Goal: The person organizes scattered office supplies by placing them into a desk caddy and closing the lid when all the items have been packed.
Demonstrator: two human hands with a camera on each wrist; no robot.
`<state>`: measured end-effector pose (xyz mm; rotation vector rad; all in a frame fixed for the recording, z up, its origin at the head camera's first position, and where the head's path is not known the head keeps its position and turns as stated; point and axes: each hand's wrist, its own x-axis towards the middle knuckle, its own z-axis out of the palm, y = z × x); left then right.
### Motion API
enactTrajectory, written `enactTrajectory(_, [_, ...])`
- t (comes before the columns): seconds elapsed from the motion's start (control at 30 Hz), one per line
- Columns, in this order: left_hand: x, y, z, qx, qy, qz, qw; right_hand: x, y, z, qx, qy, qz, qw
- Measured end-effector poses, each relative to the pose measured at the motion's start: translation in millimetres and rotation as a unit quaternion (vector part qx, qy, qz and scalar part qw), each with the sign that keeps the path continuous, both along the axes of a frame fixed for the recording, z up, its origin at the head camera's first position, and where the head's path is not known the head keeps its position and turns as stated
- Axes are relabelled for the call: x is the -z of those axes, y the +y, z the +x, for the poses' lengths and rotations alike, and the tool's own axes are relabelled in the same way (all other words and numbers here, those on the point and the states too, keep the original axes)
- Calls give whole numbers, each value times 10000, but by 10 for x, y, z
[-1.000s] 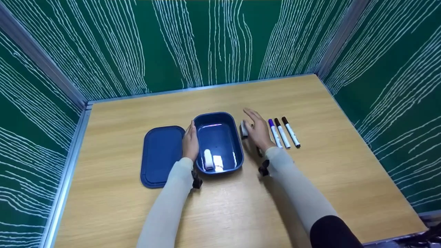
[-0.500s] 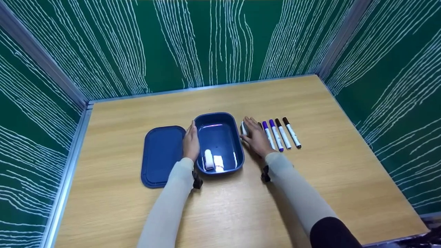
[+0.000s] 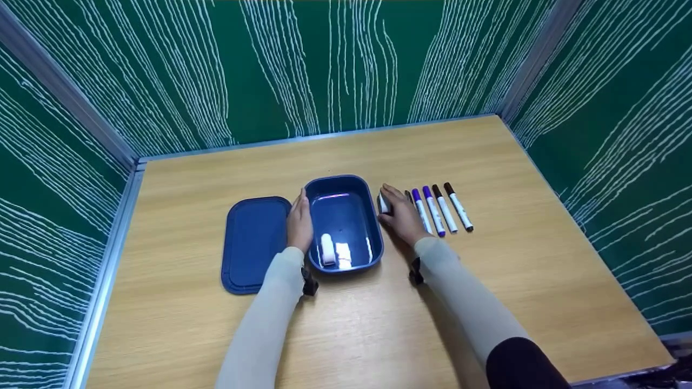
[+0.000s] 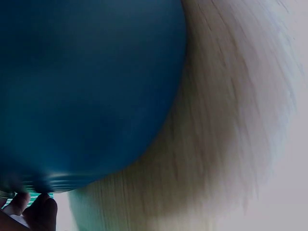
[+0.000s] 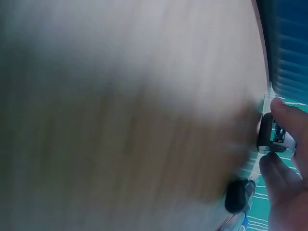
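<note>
A: Where was the white-and-dark block (image 3: 384,204)?

B: Just beside the blue box (image 3: 340,216), at 2 o'clock from its middle. The right hand (image 3: 403,216) pinched it between thumb and fingers. I couldn't tell whether it touched the desk (image 3: 346,324).

A: How would it have handled?

B: Light, I judged, with a stiff white shell and perhaps a softer dark face, so hardly fragile. The smooth shell might have been slippery; 2 opposite sides, thumb against fingers, looked the surest hold.

A: And the left hand (image 3: 299,221)?

B: At 9 o'clock on the box, fingers straight and close together along its outer wall, pinching nothing.

A: What lay around them?

B: A second white block (image 3: 327,249) inside the box at 7 o'clock, the blue lid (image 3: 254,243) outside at 9, and 4 marker pens (image 3: 433,210) past the right hand at 3, with another dark cap (image 3: 408,195) peeking out beside that hand.

A: Did the wrist views add anything?

B: The right showed a dark printed patch on the pinched block, which the head view didn't; only the head view showed the box's inside. The left showed the box's curved outer wall close up, but neither block.
</note>
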<state>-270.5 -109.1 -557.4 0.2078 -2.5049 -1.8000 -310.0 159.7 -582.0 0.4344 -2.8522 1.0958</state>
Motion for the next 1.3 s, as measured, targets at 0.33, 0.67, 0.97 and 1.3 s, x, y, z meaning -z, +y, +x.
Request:
enactTrajectory(0.33, [13,-10,5,38,-48,94,9999,15,-23,-5,8,-44,59,10000])
enactTrajectory(0.67, [5,-1,-1,15,-47,15,10000,19,-46,-15,-40,14,186,9998])
enactTrajectory(0.97, [-1,0,0,21,-64,-92,9999,35,-30,-39,-148,111,75,9998])
enactTrajectory(1.3, [-3,-2,0,54,-5,-126,9999,27,4,-68,-253,-2,-79,9996])
